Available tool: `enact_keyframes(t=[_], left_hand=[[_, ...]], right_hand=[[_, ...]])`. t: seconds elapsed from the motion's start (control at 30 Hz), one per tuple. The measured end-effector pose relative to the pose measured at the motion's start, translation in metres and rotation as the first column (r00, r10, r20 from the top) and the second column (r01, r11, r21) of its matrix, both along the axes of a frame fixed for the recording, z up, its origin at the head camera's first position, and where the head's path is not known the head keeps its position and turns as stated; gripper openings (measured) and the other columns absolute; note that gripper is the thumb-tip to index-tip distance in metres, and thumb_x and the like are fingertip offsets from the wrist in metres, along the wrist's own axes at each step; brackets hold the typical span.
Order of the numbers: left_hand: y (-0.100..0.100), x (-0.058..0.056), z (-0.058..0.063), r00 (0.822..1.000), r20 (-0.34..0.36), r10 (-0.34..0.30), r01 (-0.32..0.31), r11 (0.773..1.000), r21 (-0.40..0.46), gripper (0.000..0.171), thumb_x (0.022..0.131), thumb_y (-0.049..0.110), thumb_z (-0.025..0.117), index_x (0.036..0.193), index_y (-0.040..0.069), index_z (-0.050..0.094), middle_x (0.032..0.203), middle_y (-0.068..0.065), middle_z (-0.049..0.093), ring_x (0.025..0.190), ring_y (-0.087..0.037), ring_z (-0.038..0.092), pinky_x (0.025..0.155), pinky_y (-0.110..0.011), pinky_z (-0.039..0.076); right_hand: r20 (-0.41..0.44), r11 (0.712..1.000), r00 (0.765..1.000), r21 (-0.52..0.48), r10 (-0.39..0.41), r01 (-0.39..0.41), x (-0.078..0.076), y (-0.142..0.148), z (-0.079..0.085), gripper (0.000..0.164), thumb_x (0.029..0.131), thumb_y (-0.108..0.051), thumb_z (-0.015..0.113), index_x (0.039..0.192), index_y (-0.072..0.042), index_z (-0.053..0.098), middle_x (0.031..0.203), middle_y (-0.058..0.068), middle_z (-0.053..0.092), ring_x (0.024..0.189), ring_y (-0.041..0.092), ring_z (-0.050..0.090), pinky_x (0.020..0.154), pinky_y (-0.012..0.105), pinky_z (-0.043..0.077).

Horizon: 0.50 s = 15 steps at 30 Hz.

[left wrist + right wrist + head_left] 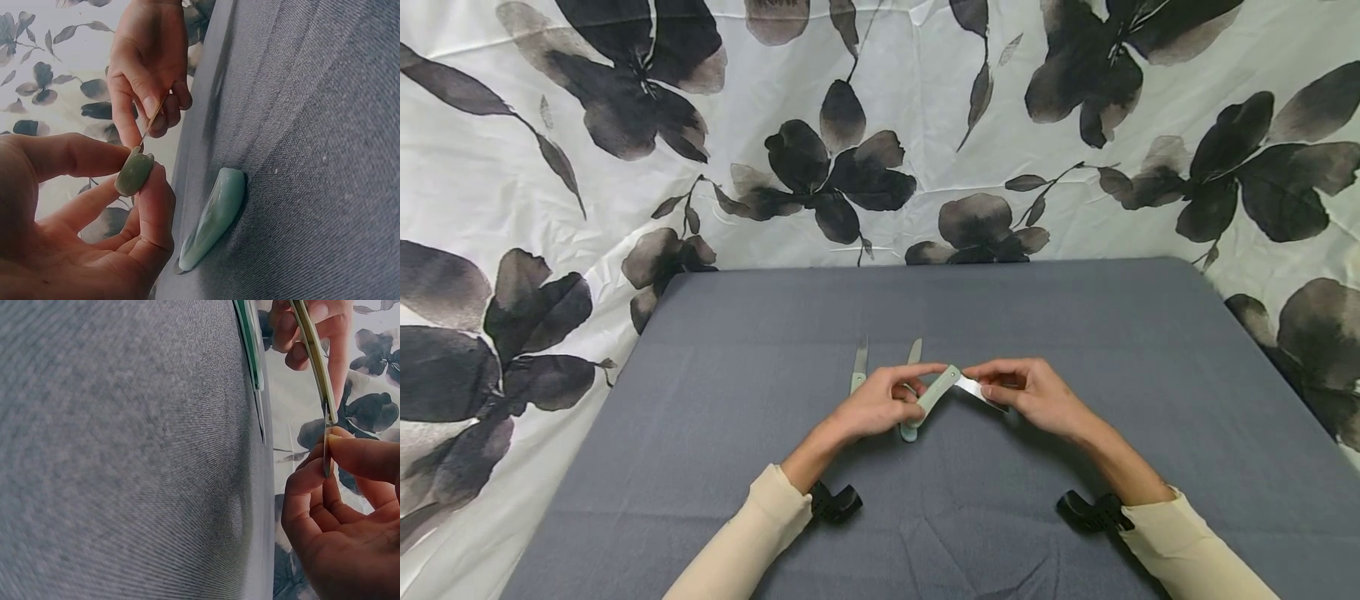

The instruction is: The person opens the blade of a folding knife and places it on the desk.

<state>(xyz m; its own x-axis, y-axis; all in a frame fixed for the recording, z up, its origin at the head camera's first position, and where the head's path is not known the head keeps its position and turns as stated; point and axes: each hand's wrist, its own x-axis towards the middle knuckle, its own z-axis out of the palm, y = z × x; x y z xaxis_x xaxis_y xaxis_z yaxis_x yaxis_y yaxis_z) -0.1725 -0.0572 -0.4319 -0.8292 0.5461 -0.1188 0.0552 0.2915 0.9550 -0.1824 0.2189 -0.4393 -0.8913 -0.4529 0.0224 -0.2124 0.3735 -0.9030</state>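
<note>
A folding knife (937, 393) with a pale green handle is held between both hands above the table, its blade (976, 389) swung partway out at an angle. My left hand (880, 404) grips the handle between thumb and fingers, as the left wrist view also shows. With thumb and fingers, my right hand (1037, 398) pinches the blade, seen edge-on in the right wrist view. Two more unfolded knives lie on the cloth by the left hand: one knife (860, 367) to its left, its lower part hidden by that hand, and another knife (909, 433) partly behind the held one.
A grey cloth (760, 317) covers the table, with creases near the front. Behind it hangs a white sheet (925, 50) with dark flowers. Black camera mounts (837, 503) sit at both wrists, close over the tabletop.
</note>
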Motion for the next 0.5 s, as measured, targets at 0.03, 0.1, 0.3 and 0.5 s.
enact_keyframes(t=[0.03, 0.1, 0.3, 0.5], left_hand=[[-0.0003, 0.0000, -0.0002, 1.000, -0.001, -0.007, 0.007, 1.000, -0.006, 0.072, 0.083, -0.004, 0.061, 0.151, 0.022, 0.057, 0.107, -0.017, 0.068, 0.072, -0.009, 0.060, 0.062, -0.025, 0.043], [-0.0005, 0.0003, -0.0001, 1.000, -0.006, -0.020, 0.020, 1.000, -0.018, 0.072, 0.084, -0.003, 0.061, 0.151, 0.022, 0.056, 0.109, -0.018, 0.068, 0.073, -0.010, 0.060, 0.064, -0.025, 0.043], [-0.0012, 0.0017, 0.0010, 0.999, -0.010, -0.036, 0.036, 0.999, -0.035, 0.072, 0.085, -0.002, 0.062, 0.152, 0.022, 0.056, 0.111, -0.018, 0.069, 0.076, -0.011, 0.063, 0.067, -0.025, 0.045], [-0.0019, 0.0027, 0.0000, 0.999, -0.008, -0.052, 0.051, 0.998, -0.044, 0.072, 0.086, -0.001, 0.063, 0.153, 0.023, 0.055, 0.111, -0.017, 0.069, 0.078, -0.012, 0.064, 0.068, -0.025, 0.046]], right_hand=[[-0.001, 1.000, 1.000, 0.004, 0.000, 0.000, 0.0003, 0.0002, -0.0002, 0.028, 0.100, -0.011, 0.068, 0.128, -0.010, 0.074, 0.127, 0.017, 0.073, 0.095, 0.009, 0.070, 0.076, 0.025, 0.056], [-0.005, 1.000, 1.000, 0.009, 0.000, 0.000, 0.0006, 0.0008, -0.0007, 0.028, 0.101, -0.011, 0.067, 0.128, -0.010, 0.074, 0.127, 0.016, 0.074, 0.094, 0.009, 0.070, 0.075, 0.025, 0.056], [-0.003, 1.000, 1.000, 0.015, 0.010, -0.010, 0.0000, 0.0025, -0.0026, 0.028, 0.101, -0.010, 0.066, 0.128, -0.010, 0.074, 0.127, 0.016, 0.073, 0.092, 0.009, 0.069, 0.074, 0.025, 0.055], [-0.006, 1.000, 1.000, 0.023, 0.015, -0.015, -0.0002, 0.0046, -0.0040, 0.028, 0.101, -0.011, 0.066, 0.128, -0.010, 0.074, 0.126, 0.016, 0.074, 0.093, 0.008, 0.069, 0.076, 0.024, 0.055]])
